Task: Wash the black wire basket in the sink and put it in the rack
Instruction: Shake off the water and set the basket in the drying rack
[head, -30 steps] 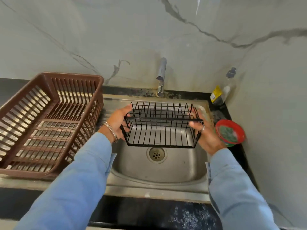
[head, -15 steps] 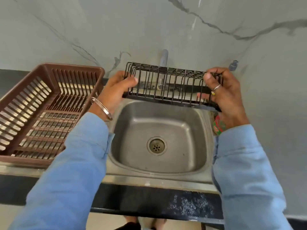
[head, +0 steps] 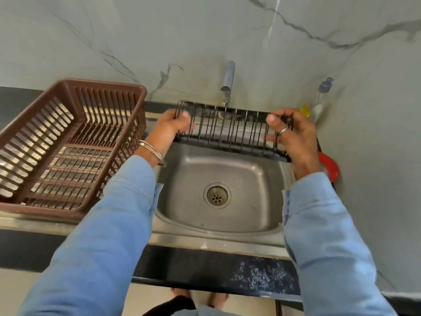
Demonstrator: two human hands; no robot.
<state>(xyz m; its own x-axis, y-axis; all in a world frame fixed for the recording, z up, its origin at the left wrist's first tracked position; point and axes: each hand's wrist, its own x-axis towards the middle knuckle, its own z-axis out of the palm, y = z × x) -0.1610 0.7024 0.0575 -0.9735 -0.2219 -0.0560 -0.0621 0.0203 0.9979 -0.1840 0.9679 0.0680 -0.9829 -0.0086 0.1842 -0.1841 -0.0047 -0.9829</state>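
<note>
The black wire basket [head: 230, 131] hangs in the air over the back edge of the steel sink [head: 218, 169], just under the tap's spout [head: 227, 76]. It is turned so its wire bars stand upright towards me. My left hand [head: 170, 128] grips its left end, fingers curled round the wires. My right hand [head: 293, 135], with a ring on one finger, grips the right end. The brown plastic rack [head: 66, 144] stands on the counter to the left of the sink, with nothing in it.
A clear soap bottle [head: 319, 103] with a yellow label stands at the back right, against the marble wall. A red round dish [head: 330, 165] lies on the counter right of the sink, partly behind my right wrist. No water runs from the tap.
Both hands lifted the basket out of the sink bowl and turned it over up near the tap. It now sits a little lower, close under the spout.
</note>
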